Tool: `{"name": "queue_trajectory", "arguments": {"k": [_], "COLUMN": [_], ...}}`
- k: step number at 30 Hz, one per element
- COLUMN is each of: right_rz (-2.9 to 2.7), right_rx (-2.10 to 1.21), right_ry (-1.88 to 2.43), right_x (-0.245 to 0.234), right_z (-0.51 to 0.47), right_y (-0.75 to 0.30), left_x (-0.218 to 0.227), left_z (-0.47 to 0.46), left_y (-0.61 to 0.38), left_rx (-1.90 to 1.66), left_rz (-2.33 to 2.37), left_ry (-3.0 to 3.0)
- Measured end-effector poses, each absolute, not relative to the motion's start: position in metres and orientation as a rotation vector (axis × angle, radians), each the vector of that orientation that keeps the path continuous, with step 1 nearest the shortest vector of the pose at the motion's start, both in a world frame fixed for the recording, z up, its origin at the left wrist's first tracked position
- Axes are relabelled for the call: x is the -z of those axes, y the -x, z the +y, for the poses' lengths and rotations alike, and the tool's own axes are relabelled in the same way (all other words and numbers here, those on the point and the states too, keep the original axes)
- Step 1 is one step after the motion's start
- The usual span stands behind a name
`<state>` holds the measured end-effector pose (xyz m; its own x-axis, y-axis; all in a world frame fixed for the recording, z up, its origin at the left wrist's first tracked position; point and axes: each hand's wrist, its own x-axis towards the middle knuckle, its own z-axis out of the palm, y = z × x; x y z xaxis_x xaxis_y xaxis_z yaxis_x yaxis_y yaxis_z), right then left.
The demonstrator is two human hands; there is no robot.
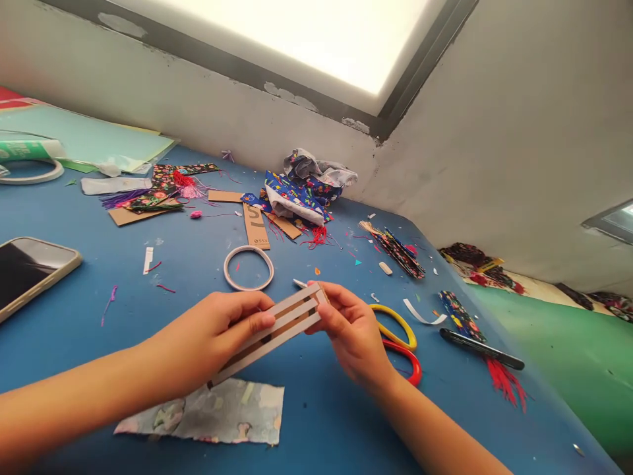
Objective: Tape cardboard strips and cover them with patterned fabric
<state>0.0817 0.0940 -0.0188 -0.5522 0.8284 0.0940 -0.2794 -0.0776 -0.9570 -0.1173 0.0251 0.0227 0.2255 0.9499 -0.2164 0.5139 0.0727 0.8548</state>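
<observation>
A narrow cardboard strip with white tape bands running along it is held between both hands, tilted above the table. My left hand grips its near-left part, thumb on the top face. At the far right end, my right hand pinches the corner between thumb and fingers. Below lies a piece of patterned fabric, pale grey side up, partly covered by my left forearm. Scissors with yellow and red handles rest beside and partly behind my right hand. A roll of tape lies just beyond my left hand.
A phone lies at the left. Crumpled blue fabric, cardboard pieces and tasselled strips are spread toward the wall. To the right are a black pen-like object, a red-tasselled fabric strip and the table edge.
</observation>
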Motion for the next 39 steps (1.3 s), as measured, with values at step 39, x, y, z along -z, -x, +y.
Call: {"name": "queue_trajectory", "arguments": {"k": [39], "right_rz": [-2.534], "right_rx": [-0.531], "right_ry": [1.615], "right_x": [-0.017], "right_z": [0.121], "right_y": [-0.168], "left_x": [-0.054], "left_z": [0.024], "left_y": [0.143], "left_rx": [-0.862], "left_rz": [1.246], "left_ry": [-1.362]}}
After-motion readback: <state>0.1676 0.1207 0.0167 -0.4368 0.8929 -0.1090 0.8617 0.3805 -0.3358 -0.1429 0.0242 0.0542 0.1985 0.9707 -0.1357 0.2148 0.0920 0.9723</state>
